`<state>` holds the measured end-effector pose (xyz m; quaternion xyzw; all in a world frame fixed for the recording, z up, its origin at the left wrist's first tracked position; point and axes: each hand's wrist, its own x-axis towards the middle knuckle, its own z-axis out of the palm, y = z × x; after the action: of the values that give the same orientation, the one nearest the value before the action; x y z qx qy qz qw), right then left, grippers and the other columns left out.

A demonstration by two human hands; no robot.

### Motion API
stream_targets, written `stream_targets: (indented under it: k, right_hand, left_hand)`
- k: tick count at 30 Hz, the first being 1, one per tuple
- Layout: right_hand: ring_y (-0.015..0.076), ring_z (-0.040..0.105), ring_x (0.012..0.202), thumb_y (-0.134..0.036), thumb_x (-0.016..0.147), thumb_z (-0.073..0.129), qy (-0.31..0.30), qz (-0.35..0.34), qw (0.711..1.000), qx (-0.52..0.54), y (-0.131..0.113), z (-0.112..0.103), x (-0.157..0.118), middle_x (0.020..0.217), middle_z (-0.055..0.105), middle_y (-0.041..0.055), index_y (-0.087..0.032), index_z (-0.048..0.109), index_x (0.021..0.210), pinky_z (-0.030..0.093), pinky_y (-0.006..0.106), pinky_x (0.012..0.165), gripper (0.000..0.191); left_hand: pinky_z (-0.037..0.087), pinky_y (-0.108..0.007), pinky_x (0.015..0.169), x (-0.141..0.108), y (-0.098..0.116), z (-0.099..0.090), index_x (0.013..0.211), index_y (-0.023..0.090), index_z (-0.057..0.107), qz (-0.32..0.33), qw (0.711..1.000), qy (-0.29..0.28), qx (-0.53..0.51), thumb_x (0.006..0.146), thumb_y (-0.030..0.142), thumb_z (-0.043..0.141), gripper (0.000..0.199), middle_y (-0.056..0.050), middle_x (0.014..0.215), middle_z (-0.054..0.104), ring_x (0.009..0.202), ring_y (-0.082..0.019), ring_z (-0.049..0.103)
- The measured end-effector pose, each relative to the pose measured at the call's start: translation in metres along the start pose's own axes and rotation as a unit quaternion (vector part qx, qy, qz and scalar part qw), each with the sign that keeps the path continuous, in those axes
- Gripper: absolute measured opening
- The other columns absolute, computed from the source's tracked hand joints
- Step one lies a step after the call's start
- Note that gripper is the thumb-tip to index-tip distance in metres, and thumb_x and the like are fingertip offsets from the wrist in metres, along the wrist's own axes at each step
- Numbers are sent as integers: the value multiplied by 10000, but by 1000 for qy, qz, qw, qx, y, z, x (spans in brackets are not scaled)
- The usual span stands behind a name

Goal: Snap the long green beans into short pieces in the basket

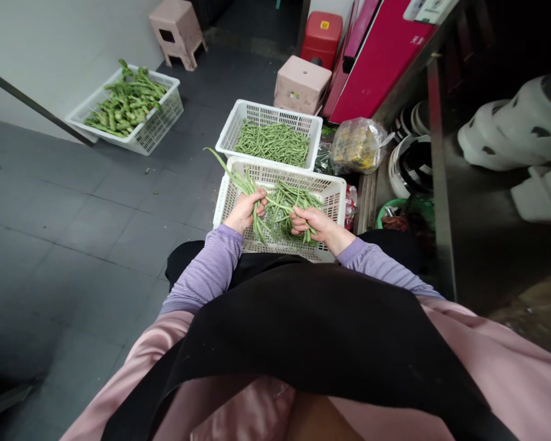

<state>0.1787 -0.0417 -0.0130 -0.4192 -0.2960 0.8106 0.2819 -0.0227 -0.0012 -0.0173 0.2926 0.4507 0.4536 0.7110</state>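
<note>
My left hand point(247, 210) is closed around a bunch of long green beans point(243, 182), whose ends stick out above and below the fist. My right hand point(311, 223) grips some green beans too, to the right of the left one. A bean stretches between the two hands. Both hands are over the near white basket point(335, 190), which holds a loose heap of long beans point(294, 195). Just behind it, the far white basket point(316, 127) contains many short bean pieces point(273, 142).
A white basket point(158, 131) of thick green stems point(128, 104) is at the upper left. Pink stools point(303, 82) and a red bin point(322, 37) stand behind. To the right are a plastic bag point(359, 147), a metal rail point(438, 177) and a green basin point(413, 211).
</note>
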Motion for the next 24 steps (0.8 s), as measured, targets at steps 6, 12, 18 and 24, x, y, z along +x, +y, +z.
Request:
stream_targets:
  k: [6,12,18,24]
  right_hand:
    - [73,228,413,-460,987,547,189,-70,979,12,13,-20,32,505,275,-89,-230,344,746,302,188,422,390]
    - [93,402,418,-390,1029,480,227,38,973,38,6,-25,43,539,468,-49,-224,406,806,399,211,416,288]
    - [55,237,358,-352,1009,542,37,115,993,-9,1,7,36,480,321,-98,-205,467,803,206,169,344,264]
    - [58,261,375,-450,921,674,116,10,992,-38,1,0,32,506,355,-81,-217,470,794,197,198,350,334]
  left_hand:
    - [294,-201,427,-13,-12,14,666,172,527,113,989,-8,95,762,171,748,241,42,509,512,403,-45,391]
    - [298,-216,429,-18,-18,19,697,171,561,69,988,-108,81,774,278,776,252,29,537,533,409,-58,379]
    - [320,-200,501,-5,-23,10,626,176,589,93,966,-49,237,657,68,794,234,28,551,538,524,-94,449]
    - [278,-215,464,6,-24,3,634,182,548,36,989,41,141,755,226,793,277,31,544,479,460,-81,369]
